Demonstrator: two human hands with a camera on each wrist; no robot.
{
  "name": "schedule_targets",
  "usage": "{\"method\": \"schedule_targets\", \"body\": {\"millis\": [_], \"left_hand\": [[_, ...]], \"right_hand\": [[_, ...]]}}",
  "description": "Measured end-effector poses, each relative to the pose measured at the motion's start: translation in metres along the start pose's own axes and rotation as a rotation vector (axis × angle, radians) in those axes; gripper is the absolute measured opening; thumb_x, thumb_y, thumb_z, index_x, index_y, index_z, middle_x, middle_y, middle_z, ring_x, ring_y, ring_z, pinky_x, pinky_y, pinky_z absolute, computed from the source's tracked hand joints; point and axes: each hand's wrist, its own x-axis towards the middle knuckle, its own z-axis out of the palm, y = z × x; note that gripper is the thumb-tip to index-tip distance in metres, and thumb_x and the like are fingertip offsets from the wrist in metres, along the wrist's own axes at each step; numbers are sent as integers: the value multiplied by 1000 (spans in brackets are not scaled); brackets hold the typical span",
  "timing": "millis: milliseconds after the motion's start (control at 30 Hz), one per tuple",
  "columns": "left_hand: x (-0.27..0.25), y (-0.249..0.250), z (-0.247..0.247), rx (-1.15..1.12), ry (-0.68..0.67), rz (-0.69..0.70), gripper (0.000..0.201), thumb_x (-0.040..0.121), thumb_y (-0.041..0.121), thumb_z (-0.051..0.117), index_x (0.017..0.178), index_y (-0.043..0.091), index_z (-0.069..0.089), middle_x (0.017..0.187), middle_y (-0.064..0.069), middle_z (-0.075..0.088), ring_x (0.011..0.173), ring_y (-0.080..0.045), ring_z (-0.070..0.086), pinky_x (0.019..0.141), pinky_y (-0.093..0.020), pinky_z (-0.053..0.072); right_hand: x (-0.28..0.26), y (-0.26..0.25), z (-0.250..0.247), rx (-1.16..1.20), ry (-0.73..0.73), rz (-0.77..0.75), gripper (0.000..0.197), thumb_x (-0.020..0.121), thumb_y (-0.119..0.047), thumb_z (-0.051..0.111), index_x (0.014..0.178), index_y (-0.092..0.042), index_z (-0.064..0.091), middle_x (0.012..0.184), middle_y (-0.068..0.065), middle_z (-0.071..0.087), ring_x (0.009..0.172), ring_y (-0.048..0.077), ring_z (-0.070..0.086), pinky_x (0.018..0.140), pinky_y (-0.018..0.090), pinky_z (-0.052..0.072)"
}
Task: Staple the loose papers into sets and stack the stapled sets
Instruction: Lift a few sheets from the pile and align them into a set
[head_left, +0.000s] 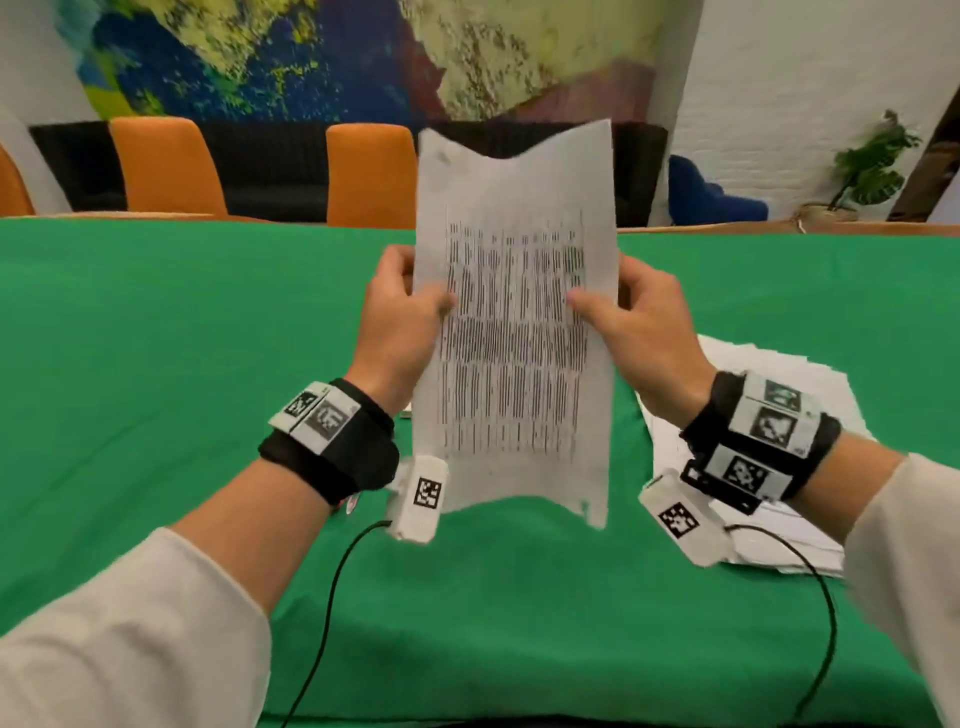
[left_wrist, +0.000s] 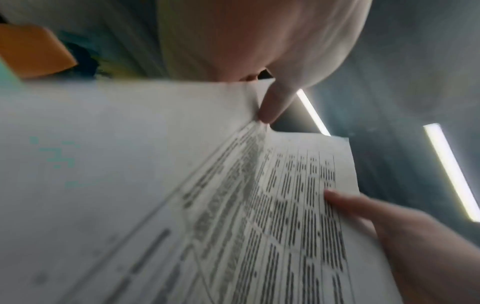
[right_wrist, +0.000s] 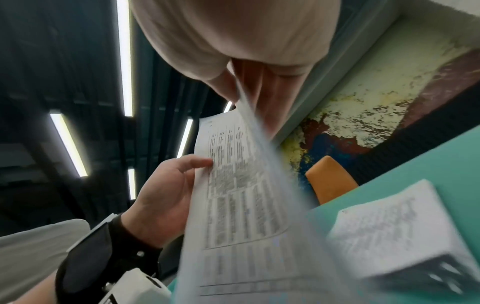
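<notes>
The person holds a white printed paper sheaf (head_left: 514, 332) upright above the green cloth-covered table (head_left: 156, 322), left hand (head_left: 400, 317) and right hand (head_left: 631, 322) pinching its side edges. Its table print is too blurred to read. A white loose-paper pile (head_left: 779, 374) lies right.

- The held set of papers (head_left: 514, 332) is white sheets printed with a table of dense dark rows and columns, the print blurred. It stands upright above the green table, its long edges vertical, its top and bottom edges curling. It is pinched at mid-height on both long edges. In the left wrist view, at least two sheets show, fanned slightly apart.
- The pile of loose papers (head_left: 789, 540) lies flat on the table at near right, white printed sheets with uneven edges, well below the held set.
</notes>
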Motion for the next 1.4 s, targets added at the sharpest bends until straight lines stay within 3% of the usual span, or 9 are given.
{"method": "schedule_targets", "body": {"millis": [67,167,233,367,500,700,900,1200,1400], "left_hand": [[0,12,5,-2,37,87,31,81,4,56,111,11,55,111,-20,68,98,-30,69,87,-55,58],[6,32,7,-2,112,250,26,87,-5,50,108,8,48,97,-2,65,77,1,62,68,-27,55],[5,38,7,1,122,311,27,88,-7,50,110,8,46,97,5,64,76,5,61,67,-23,53],[-16,7,0,40,89,222,29,90,3,54,116,13,49,98,6,68,80,-9,67,74,-38,59],[-23,-15,-1,6,53,106,27,88,18,57,115,21,58,111,-2,74,104,-24,71,91,-58,58],[1,11,2,-56,100,164,30,85,14,57,113,24,63,115,-2,75,108,-26,71,96,-59,55],[-15,-15,-3,-54,30,67,31,85,20,59,115,17,63,114,-2,76,108,-24,72,97,-57,57],[22,27,-1,-52,101,162,25,86,22,54,107,24,67,113,-4,75,107,-27,70,95,-60,55],[-15,-19,5,-70,3,17,31,90,27,55,118,21,67,118,-2,75,113,-25,70,103,-56,54]], "right_hand": [[6,-11,2,17,47,-62,30,92,-21,65,121,-17,72,117,-1,77,104,20,75,90,52,61],[17,-28,2,91,107,-166,26,95,-11,63,119,-17,68,118,2,76,106,21,74,92,50,61],[21,-32,0,155,139,-173,27,96,-7,64,123,-11,66,118,5,75,107,21,74,92,45,62],[7,-7,4,179,138,-58,24,97,-11,70,121,-12,70,114,2,78,105,19,75,92,43,62],[-8,11,12,158,67,79,14,98,-13,70,107,-23,74,102,-2,80,96,17,77,90,44,63],[14,-14,3,220,90,-13,15,98,-12,70,107,-22,74,103,-3,80,97,17,77,82,34,63],[1,12,1,230,96,72,17,93,-14,77,108,-22,76,106,2,80,100,22,77,92,47,62],[33,-28,-8,262,74,-38,12,98,-11,70,107,-18,74,110,7,79,101,23,77,88,42,63],[2,18,1,248,53,147,15,95,-12,73,109,-19,74,104,3,80,99,22,77,92,48,62]]}}
